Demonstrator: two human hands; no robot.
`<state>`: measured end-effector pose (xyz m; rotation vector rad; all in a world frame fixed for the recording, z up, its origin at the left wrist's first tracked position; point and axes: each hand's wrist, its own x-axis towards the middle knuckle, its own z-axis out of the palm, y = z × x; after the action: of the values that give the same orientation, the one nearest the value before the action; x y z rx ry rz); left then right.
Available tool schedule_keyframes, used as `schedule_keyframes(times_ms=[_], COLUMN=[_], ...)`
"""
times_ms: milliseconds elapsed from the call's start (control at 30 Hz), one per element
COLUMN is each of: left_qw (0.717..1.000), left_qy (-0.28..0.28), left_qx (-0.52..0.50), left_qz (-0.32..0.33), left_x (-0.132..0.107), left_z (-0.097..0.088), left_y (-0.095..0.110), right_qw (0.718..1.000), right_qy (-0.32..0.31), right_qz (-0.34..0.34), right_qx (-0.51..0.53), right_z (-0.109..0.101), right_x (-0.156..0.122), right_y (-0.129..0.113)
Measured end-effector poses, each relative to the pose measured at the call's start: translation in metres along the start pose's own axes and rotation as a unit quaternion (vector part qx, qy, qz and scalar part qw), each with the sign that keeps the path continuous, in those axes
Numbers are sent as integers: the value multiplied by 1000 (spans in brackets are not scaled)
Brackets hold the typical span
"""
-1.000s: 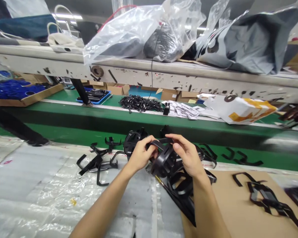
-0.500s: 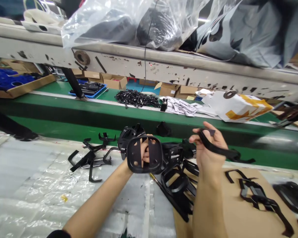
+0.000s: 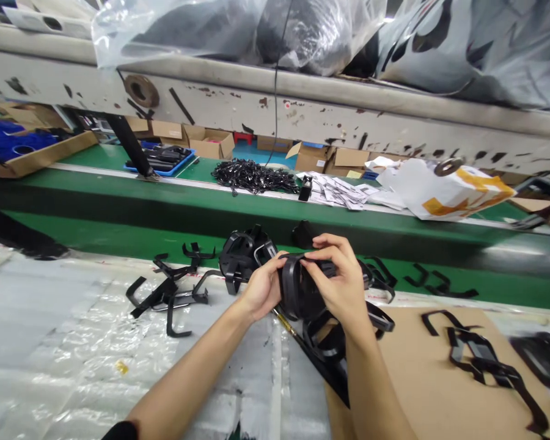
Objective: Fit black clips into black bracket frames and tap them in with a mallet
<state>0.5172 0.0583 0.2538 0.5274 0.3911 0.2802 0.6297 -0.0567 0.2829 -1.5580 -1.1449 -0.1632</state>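
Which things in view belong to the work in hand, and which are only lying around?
Likely the work:
black rounded part, held by left hand, touched by right hand
black bent strips

Likely just lying about:
white taped parcel
blue tray
clear plastic bag

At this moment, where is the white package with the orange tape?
In the head view, the white package is right of centre in the upper half, on the green ledge beyond the right hand, just right of the white slips.
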Motion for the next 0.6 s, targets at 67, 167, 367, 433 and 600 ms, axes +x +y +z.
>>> schedule_keyframes(times_ms=[67, 167, 367, 433, 600], left_qw=[1000, 998, 999, 999, 999], left_qy=[-6, -14, -17, -2, 6], left_qx=[2, -3, -35, -43, -35], left_qz=[-16, -57, -18, -17, 2], left_x=[1, 3, 4, 2, -2], left_z=[1, -1, -2, -2, -3], left_y=[-1, -2, 0, 1, 2], right_qw=[1000, 999, 998, 998, 999], right_qy=[11, 27, 7, -16, -17], right_qz=[4, 25, 28, 8, -41], right_qx=[-3, 4, 64, 63, 10], right_z=[4, 13, 15, 9, 1], right_x=[-2, -5, -6, -5, -4], right_y=[2, 7, 8, 2, -10])
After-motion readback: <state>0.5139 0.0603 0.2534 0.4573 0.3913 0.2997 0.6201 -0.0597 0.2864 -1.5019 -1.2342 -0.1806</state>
